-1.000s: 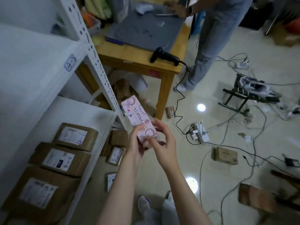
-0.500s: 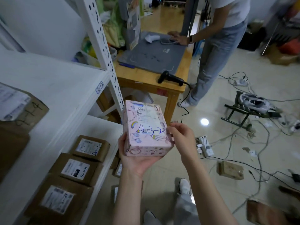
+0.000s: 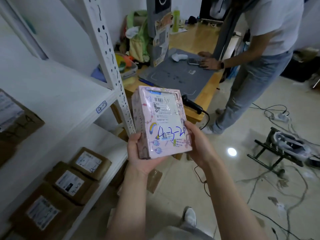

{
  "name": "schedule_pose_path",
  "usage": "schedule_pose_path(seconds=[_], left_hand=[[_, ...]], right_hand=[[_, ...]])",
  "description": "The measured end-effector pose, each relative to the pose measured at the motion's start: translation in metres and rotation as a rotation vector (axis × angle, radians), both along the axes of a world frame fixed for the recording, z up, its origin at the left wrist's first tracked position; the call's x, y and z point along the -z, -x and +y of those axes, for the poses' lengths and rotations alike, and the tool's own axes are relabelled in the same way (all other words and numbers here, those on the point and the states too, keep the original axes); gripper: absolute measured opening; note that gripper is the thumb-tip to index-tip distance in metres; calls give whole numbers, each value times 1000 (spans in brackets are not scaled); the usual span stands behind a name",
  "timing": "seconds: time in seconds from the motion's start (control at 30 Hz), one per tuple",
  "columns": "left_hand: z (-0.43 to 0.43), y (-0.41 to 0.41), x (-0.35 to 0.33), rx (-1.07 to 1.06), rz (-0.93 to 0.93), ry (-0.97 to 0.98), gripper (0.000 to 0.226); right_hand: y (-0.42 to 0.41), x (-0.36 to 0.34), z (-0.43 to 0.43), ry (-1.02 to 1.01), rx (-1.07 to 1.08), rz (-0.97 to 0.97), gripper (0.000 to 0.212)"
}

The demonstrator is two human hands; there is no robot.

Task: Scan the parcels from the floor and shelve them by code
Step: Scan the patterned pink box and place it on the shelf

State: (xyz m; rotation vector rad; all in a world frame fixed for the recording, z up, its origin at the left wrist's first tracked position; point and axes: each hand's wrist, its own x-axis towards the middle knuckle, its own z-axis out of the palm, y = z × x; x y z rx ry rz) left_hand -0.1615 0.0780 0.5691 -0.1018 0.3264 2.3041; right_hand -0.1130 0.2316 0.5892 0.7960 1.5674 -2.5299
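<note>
A: Where is the parcel [image 3: 162,122]?

B: In the air in front of the rack, label up; the left hand [image 3: 138,156] cups its lower left corner from beneath, thumb up the side; the right hand [image 3: 197,146] grips the right edge, fingers curled round it.

A: So the step is reading the code and picking a shelf?

B: That's my reading; the blue writing says 4-3-2, then a last stroke I can't make out; tilt the label to the eyes and read it whole before moving.

A: Which shelf?

B: Go by a tag [image 3: 101,107], not a guess; the one on the upper shelf [image 3: 60,94] edge starts with 4, and its second figure is unclear; the boxes [image 3: 69,183] on the lower shelf [image 3: 97,141] carry handwritten codes too, so compare those.

A: And the scan?

B: I can't tell if it's done; the scanner [image 3: 192,104] lies on the desk [image 3: 193,116] corner, behind the parcel, in neither hand; if needed, free the right hand and let the left carry the weight.

A: Any risk?

B: The film wrap looks slick, so use both hands until it's over the board; set it down label up; mind the cables [image 3: 270,179] underfoot.
</note>
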Motion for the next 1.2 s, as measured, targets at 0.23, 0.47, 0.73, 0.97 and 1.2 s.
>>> schedule_pose_path(seconds=[0.23,0.47,0.73,0.97,1.2], left_hand=[[86,21,-19,12,365,447,85],[122,51,-14,-77,472,879,68],[119,118,-6,-21,441,1119,24],[110,152,2,-64,421,1233,34],[94,165,40,-212,247,1259,55]], right_hand=[[13,-17,85,151,-11,48,34],[34,-3,131,-8,52,174,32],[86,12,135,-171,100,128,32],[144,47,156,-217,279,13,25],[183,107,186,-537,344,-335,24]])
